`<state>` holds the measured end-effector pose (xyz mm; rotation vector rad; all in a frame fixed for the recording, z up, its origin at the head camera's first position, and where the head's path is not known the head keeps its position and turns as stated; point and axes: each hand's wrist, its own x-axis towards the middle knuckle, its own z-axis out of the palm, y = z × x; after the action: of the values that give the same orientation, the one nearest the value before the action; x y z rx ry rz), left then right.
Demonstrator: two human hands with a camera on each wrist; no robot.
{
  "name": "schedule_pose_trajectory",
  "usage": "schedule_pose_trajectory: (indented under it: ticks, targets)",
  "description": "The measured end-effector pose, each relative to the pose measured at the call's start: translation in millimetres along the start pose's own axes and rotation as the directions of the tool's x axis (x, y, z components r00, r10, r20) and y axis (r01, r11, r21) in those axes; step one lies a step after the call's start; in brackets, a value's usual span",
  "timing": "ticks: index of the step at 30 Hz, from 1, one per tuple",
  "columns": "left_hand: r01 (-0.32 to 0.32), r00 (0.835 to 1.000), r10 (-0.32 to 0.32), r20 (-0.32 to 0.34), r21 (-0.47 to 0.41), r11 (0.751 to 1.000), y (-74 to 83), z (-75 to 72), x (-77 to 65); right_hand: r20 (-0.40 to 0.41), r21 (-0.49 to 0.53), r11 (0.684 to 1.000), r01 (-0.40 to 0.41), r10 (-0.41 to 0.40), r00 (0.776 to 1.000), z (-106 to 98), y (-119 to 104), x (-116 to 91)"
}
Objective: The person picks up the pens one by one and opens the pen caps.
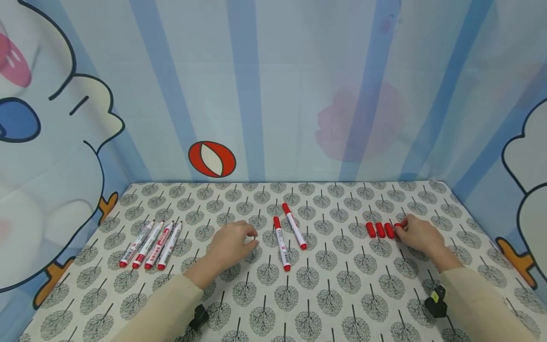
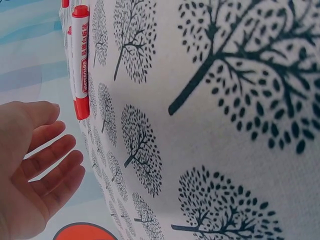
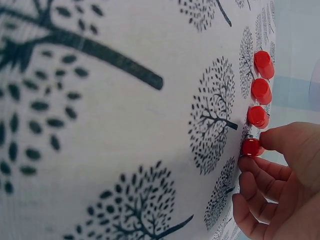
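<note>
While bare right hand (image 1: pixel 423 232) pinches a short red plastic cylinder (image 3: pixel 251 147) at 3 o'clock on the tree-print cloth-covered surface (image 1: pixel 334 303), probably for even spacing, left hand (image 1: pixel 232 242) hovers empty, fingers loose

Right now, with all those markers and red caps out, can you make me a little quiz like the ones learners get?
1. How many red caps are in the row on the right, counting the one that the right hand pinches?
2. True or false: the left hand is holding nothing.
3. Four markers lie together on the left and two markers lie in the middle. Which group is uncapped? A: the middle two. B: the left four. C: both groups.

Key: 1. Four. 2. True. 3. B.
</note>
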<state>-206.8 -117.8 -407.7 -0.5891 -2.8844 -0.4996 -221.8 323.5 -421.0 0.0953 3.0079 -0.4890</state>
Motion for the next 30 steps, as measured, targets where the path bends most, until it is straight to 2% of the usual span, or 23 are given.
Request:
schedule_pose_trajectory:
  ticks: [9,17,25,30]
  targets:
    - [0.009,1.0,-0.009,0.003,-0.008,1.0,1.1,-0.2,1.3,-0.009,0.009,1.0,-0.005,0.005,1.0,-1,1,-1]
    - [0.015,1.0,-0.015,0.015,0.019,1.0,6.5,2.6,6.1,-0.103,0.007,0.999,0.052,-0.051,0.993,-2,-3,0]
    - [0.063,0.994,-0.063,0.085,0.007,0.998,17.1,4.1,11.8,-0.226,-0.033,0.991,0.13,-0.134,0.965,-3,-21,-1]
    - [0.104,0.988,-0.103,0.115,0.002,0.995,21.1,8.8,16.0,-0.255,-0.048,0.975,0.215,-0.22,0.941,-2,-34,-4]
